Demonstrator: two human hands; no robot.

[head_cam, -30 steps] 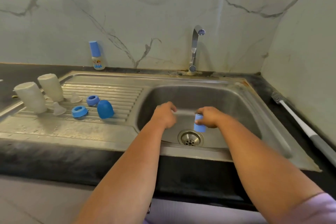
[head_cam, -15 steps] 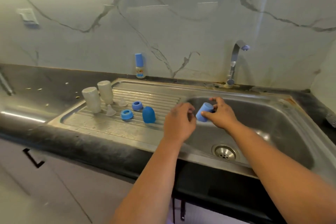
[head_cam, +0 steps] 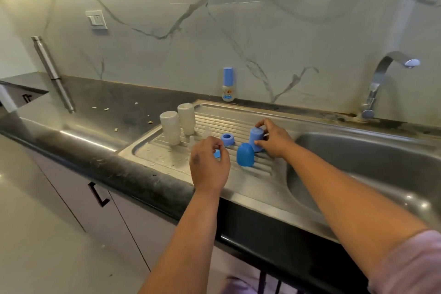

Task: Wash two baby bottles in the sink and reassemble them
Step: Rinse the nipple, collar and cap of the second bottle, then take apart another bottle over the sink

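Observation:
Two frosted bottle bodies [head_cam: 170,130] [head_cam: 186,118] stand upside down on the ribbed drainboard [head_cam: 241,124]. Clear nipples [head_cam: 207,132] sit beside them. A blue screw ring [head_cam: 227,139] and a darker blue dome cap [head_cam: 245,154] rest on the ribs. My right hand [head_cam: 274,139] grips a light blue cap [head_cam: 255,139] and holds it upside down on the drainboard behind the dome cap. My left hand [head_cam: 210,164] hovers with curled fingers over a second blue ring [head_cam: 217,154], mostly hiding it; whether it holds the ring is unclear.
The steel sink basin [head_cam: 372,169] lies to the right, with the tap [head_cam: 384,74] at the back wall. A small blue-capped bottle [head_cam: 228,85] stands against the marble wall. A steel rod [head_cam: 53,74] leans at the far left. The black counter [head_cam: 107,112] carries crumbs.
My right hand carried the light blue cap out of the basin and leftward onto the drainboard. My left hand moved left too, over the blue ring. The view swung left.

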